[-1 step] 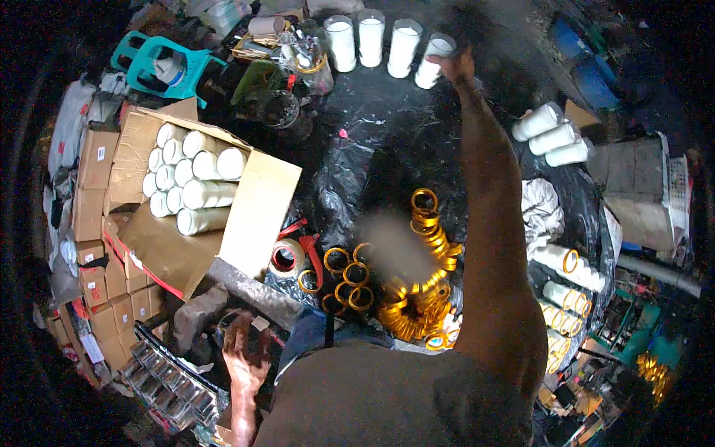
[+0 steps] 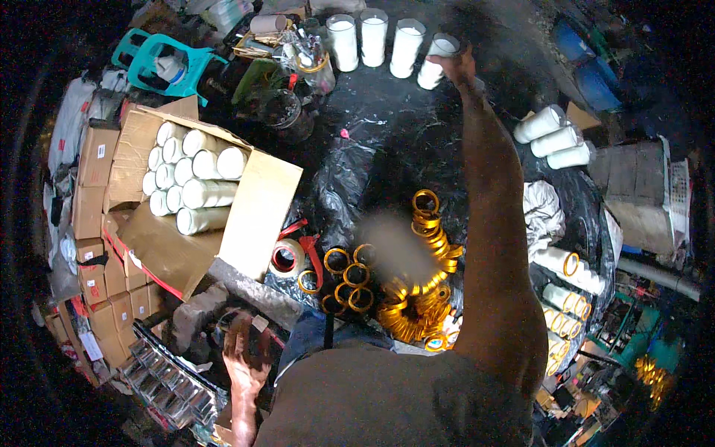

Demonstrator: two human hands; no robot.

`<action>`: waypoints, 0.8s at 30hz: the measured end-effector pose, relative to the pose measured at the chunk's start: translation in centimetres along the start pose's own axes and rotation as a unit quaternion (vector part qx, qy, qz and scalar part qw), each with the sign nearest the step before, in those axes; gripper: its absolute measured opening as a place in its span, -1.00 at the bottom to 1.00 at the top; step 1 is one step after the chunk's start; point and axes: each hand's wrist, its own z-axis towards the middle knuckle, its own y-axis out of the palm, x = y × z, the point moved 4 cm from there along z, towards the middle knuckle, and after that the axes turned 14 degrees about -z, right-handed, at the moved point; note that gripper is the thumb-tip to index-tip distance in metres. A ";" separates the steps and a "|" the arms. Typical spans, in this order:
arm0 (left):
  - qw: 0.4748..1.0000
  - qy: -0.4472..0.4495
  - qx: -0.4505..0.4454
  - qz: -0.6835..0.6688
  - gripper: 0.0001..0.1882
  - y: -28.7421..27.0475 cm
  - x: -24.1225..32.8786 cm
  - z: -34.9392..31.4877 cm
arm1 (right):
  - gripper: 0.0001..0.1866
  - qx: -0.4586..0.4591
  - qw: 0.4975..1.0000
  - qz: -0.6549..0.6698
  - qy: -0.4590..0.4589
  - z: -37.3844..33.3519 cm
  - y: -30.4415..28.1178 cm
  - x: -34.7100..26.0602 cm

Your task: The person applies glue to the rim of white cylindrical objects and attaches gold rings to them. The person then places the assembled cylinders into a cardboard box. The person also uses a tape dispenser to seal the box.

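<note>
My right arm reaches far forward over black plastic sheeting. My right hand grips a white cylindrical jar, tilted, at the right end of a row of three upright white jars. My left hand rests low by my body with fingers spread, on dark ground next to a grey stone block; it holds nothing. A heap of gold rings lies between the two arms.
An open cardboard box of white jars sits at the left, beside stacked small cartons. A tape roll, a teal stool, a metal rack and more jars at the right, some with gold rings, surround the sheeting.
</note>
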 end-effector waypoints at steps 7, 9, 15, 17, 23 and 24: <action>0.997 0.047 -0.034 -0.048 -0.57 1.0 3.4 2.7 | -0.23 0.102 0.985 0.009 -0.139 -4.4 -1.1 1.9; 0.981 -0.061 -0.082 -0.167 -0.53 3.0 1.7 1.6 | -0.22 0.081 0.983 -0.015 -0.166 -9.7 -5.7 -4.8; 0.970 0.168 -0.053 -0.170 -0.19 6.5 8.8 8.6 | -0.19 -0.146 0.980 0.062 -0.123 -28.5 -16.0 -16.3; 0.976 0.118 -0.052 -0.177 -0.07 7.1 8.5 8.4 | -0.17 -0.294 0.944 0.128 -0.081 -36.8 -15.1 -18.1; 0.939 -0.244 -0.096 -0.223 -0.04 7.3 -1.7 -1.0 | -0.11 -0.537 0.843 0.030 -0.032 -47.9 -7.1 -13.6; 0.932 -0.286 -0.091 -0.202 -0.06 6.5 -2.9 -2.0 | -0.10 -0.514 0.853 -0.039 -0.083 -47.6 -5.3 -11.3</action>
